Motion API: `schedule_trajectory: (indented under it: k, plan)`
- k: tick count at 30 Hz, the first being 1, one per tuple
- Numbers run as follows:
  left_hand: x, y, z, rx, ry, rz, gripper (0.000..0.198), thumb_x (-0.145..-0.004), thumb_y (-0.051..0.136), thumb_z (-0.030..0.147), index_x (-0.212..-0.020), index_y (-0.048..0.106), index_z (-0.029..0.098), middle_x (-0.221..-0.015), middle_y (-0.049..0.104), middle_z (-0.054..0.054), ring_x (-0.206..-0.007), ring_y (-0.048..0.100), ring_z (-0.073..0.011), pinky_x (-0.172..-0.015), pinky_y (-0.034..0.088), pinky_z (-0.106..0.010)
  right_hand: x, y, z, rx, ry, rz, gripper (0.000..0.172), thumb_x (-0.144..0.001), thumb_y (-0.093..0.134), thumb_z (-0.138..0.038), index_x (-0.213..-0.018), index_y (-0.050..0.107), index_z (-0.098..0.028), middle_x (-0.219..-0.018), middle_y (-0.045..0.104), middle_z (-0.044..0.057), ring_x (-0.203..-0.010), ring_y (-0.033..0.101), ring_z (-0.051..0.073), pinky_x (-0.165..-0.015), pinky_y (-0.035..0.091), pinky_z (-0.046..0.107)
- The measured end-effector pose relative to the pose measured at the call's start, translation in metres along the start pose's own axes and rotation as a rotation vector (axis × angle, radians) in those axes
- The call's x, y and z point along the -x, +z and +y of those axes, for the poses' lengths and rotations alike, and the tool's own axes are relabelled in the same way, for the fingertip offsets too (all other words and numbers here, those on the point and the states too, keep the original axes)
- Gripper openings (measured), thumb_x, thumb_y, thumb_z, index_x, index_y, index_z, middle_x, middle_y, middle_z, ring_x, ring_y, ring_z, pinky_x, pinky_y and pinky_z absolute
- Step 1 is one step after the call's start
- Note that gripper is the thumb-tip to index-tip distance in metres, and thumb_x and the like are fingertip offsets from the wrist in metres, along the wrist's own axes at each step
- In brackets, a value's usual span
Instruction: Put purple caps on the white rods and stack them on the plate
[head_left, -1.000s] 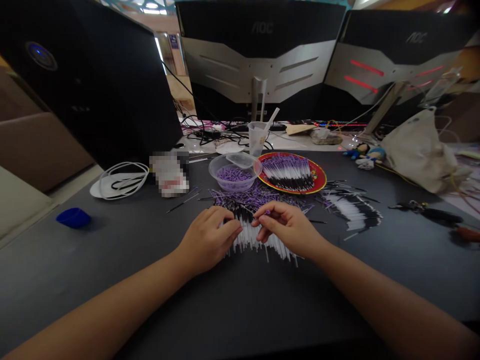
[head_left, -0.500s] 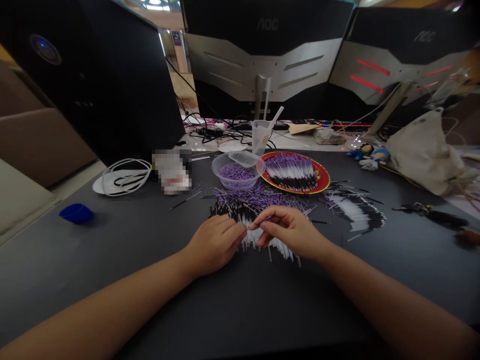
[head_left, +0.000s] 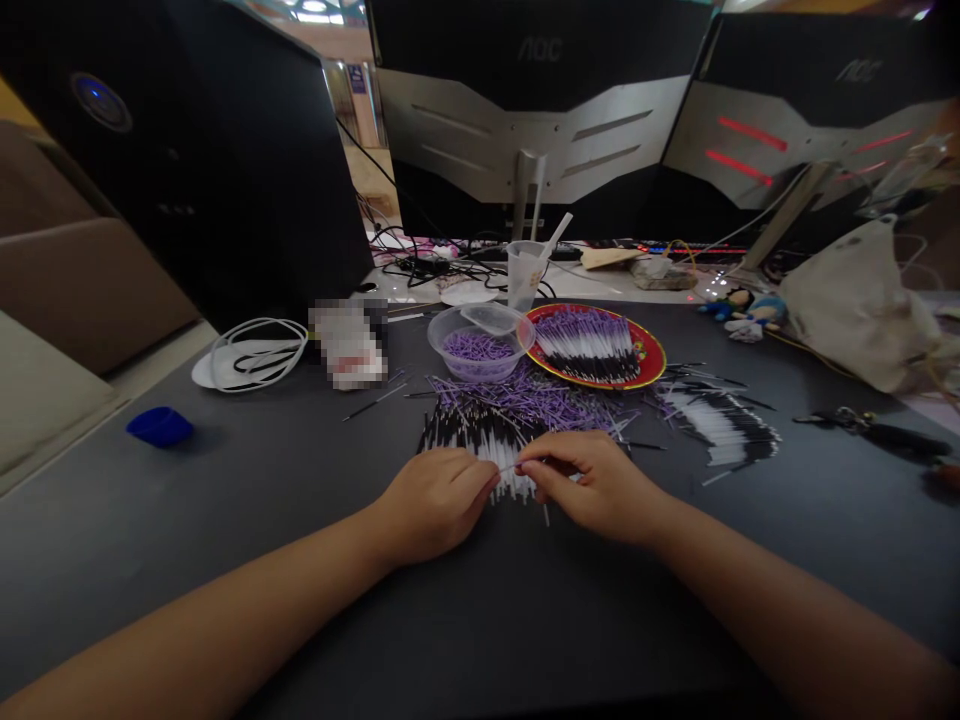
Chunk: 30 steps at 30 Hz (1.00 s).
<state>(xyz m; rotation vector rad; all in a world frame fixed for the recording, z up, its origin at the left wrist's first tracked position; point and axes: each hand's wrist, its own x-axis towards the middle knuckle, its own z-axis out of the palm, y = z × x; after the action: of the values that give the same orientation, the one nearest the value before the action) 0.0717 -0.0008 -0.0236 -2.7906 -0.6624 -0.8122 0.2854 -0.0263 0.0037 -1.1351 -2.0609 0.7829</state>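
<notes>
A thin whitish stick [head_left: 508,467] spans the gap between my hands, over the pile. My left hand [head_left: 435,505] is closed in a pinch on its left end. At the right end, the thumb and fingertips of my right hand [head_left: 596,485] are pinched together; a small purple bit shows there. Right beneath and behind my hands lies a row of black-and-white sticks [head_left: 469,432], partly hidden by my fingers. Behind that row are scattered slim purple pieces [head_left: 536,400]. A clear plastic bowl [head_left: 437,345] holds more purple pieces.
A red plate [head_left: 654,368] carries purple, white and black sticks. More black-and-white sticks [head_left: 716,430] lie to its right, near keys [head_left: 851,420]. A clear cup [head_left: 523,275] stands behind the bowl. At left are a blue cup-like object [head_left: 160,427] and a coiled white cable [head_left: 259,350].
My right hand has moved slightly down and its fingertips have closed together at the stick's right end. The stick between the hands now shows more clearly. The view has shifted slightly.
</notes>
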Motion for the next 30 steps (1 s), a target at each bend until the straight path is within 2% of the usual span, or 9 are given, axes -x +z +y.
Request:
schedule_trajectory:
  k: [2,4,9,13,15,20,26,28,30]
  plan:
    - [0.001,0.0,0.0,-0.034,0.034,-0.021,0.02,-0.091,0.039,0.017,-0.086,0.058,0.014,-0.062,0.055,-0.003,-0.057,0.049,-0.0137,-0.053,0.04,-0.027,0.001,-0.002,-0.001,0.059,-0.072,-0.043,0.019,-0.087,0.051,-0.025,-0.086,0.069,-0.02,-0.065,0.065,0.0,-0.059,0.059,0.012,-0.058,0.045,0.024]
    - [0.002,0.001,0.0,-0.057,0.068,-0.048,0.019,-0.089,0.039,0.014,-0.086,0.058,0.014,-0.063,0.055,-0.003,-0.058,0.048,-0.0144,-0.054,0.041,-0.027,0.001,-0.003,-0.001,0.046,-0.072,-0.108,0.021,-0.088,0.05,-0.025,-0.086,0.07,-0.021,-0.062,0.064,-0.001,-0.058,0.059,0.011,-0.058,0.045,0.023]
    - [0.004,0.002,-0.003,-0.061,0.096,-0.047,0.02,-0.089,0.039,0.014,-0.086,0.058,0.014,-0.062,0.054,-0.002,-0.058,0.048,-0.0143,-0.054,0.04,-0.027,-0.001,-0.001,0.003,-0.138,0.101,-0.202,0.022,-0.088,0.05,-0.029,-0.088,0.07,-0.021,-0.062,0.065,-0.001,-0.058,0.061,0.011,-0.057,0.046,0.022]
    - [-0.001,-0.003,-0.005,-0.015,-0.012,-0.05,0.019,-0.091,0.041,0.018,-0.093,0.059,0.015,-0.068,0.057,-0.003,-0.062,0.05,-0.0146,-0.058,0.039,-0.028,-0.007,-0.008,0.015,-0.18,0.16,-0.213,0.023,-0.085,0.054,-0.035,-0.095,0.069,-0.02,-0.069,0.066,0.001,-0.06,0.061,0.013,-0.055,0.046,0.024]
    - [-0.002,-0.004,-0.008,0.001,-0.073,-0.048,0.019,-0.091,0.042,0.02,-0.097,0.06,0.015,-0.071,0.059,-0.004,-0.064,0.051,-0.015,-0.06,0.038,-0.028,-0.012,-0.016,0.025,-0.114,0.164,-0.161,0.024,-0.084,0.056,-0.035,-0.098,0.067,-0.02,-0.072,0.067,0.002,-0.058,0.059,0.013,-0.055,0.045,0.025]
    - [-0.003,0.001,-0.02,0.027,-0.133,-0.065,0.021,-0.091,0.043,0.021,-0.102,0.06,0.016,-0.078,0.063,-0.005,-0.074,0.056,-0.0162,-0.069,0.04,-0.031,-0.028,-0.026,0.055,0.313,0.097,0.165,0.015,-0.084,0.053,-0.026,-0.085,0.067,-0.019,-0.08,0.067,0.004,-0.066,0.057,0.014,-0.063,0.043,0.028]
    - [-0.002,0.007,-0.023,-0.008,-0.103,0.033,0.022,-0.086,0.05,0.016,-0.103,0.063,0.022,-0.101,0.062,-0.007,-0.096,0.053,-0.0202,-0.084,0.039,-0.037,-0.035,-0.016,0.067,0.592,0.132,0.152,0.011,-0.082,0.055,-0.028,-0.083,0.063,-0.02,-0.086,0.063,0.005,-0.081,0.057,0.019,-0.07,0.042,0.031]
    - [-0.001,0.006,-0.022,-0.074,-0.115,0.066,0.023,-0.084,0.054,0.017,-0.102,0.064,0.025,-0.095,0.06,-0.006,-0.09,0.051,-0.0203,-0.08,0.038,-0.037,-0.035,-0.013,0.066,0.613,0.146,0.149,0.01,-0.083,0.053,-0.026,-0.082,0.061,-0.02,-0.087,0.062,0.006,-0.082,0.057,0.019,-0.07,0.041,0.031]
    - [0.0,0.005,-0.022,-0.107,-0.117,0.047,0.023,-0.084,0.055,0.019,-0.104,0.064,0.026,-0.083,0.058,-0.004,-0.079,0.049,-0.0182,-0.072,0.036,-0.034,-0.035,-0.012,0.065,0.609,0.163,0.15,0.01,-0.084,0.051,-0.024,-0.083,0.06,-0.02,-0.087,0.061,0.006,-0.081,0.057,0.019,-0.069,0.041,0.03]
